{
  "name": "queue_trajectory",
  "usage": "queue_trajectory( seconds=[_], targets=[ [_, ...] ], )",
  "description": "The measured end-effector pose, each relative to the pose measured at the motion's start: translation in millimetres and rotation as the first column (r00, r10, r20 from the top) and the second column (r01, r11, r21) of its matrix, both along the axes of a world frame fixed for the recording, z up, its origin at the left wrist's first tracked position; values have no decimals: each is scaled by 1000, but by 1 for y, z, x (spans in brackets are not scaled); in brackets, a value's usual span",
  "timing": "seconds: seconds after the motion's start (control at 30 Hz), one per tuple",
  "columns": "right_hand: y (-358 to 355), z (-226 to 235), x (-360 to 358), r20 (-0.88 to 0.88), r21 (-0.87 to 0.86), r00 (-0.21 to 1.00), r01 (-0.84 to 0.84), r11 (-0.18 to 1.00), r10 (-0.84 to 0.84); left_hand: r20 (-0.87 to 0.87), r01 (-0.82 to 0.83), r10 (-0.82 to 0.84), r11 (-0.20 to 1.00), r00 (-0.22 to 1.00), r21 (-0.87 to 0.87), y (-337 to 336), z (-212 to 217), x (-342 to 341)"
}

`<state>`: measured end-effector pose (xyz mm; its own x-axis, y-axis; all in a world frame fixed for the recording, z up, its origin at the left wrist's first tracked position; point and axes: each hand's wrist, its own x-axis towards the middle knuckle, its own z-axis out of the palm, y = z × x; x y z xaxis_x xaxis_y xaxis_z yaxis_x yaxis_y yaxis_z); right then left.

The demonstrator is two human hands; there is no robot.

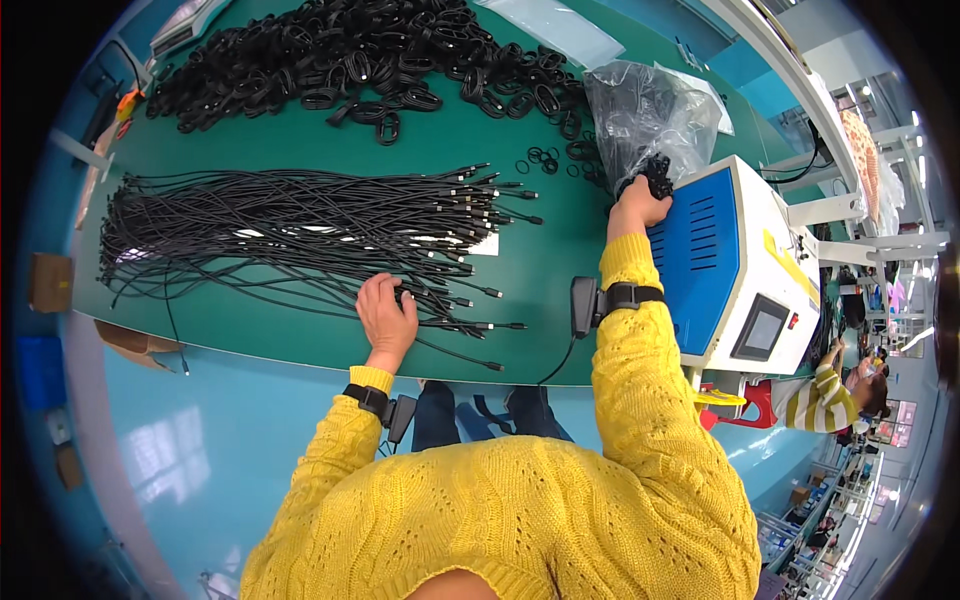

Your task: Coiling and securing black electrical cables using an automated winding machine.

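Observation:
A wide bundle of straight black cables (270, 215) with metal-tipped plugs at its right end lies across the green table. My left hand (387, 315) rests on the near side of this bundle by the plug ends, fingers lying over the cables and the thumb apart. Farther right, my right hand (640, 205) is closed round a clump of small black pieces (657, 174) at the mouth of a clear plastic bag (655, 110). What exactly those pieces are is hard to make out. Several thin black rings (541, 157) lie loose to the left of the bag.
A large heap of coiled black cables (350, 60) covers the far side of the table (555, 260). Close to my right forearm stands a blue-and-white machine (740, 270) with a small screen. Flat clear bags (560, 30) lie at the back. A co-worker (835, 395) sits far right.

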<state>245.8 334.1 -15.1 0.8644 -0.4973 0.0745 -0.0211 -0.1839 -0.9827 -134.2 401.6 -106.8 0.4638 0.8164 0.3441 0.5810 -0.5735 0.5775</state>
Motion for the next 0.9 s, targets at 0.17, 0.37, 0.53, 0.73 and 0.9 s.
queue_trajectory(
  seconds=[0.17, 0.37, 0.53, 0.73, 0.9],
  targets=[
    [-16, -4, -9, 81, 122, 997, -21, 992, 11, -5, 1, -1, 1000, 1000, 6, 0, 0, -1],
    [-35, -19, -29, 127, 199, 992, -16, 980, -9, -23, 3, -2, 1000, 1000, 21, -1, 0, 1],
    [-61, -30, -68, 21, 50, 988, -152, 987, 151, -23, 13, -12, 999, 1000, 30, -1, 0, 1],
    [-92, -25, -92, -352, -555, 824, -566, 610, 444, -32, 2, -1, 999, 999, 34, -2, 0, 1],
    [-108, -14, -99, -428, -642, 780, -618, 453, 457, -19, 7, -6, 999, 1000, 35, -3, -1, 0]
  ],
)
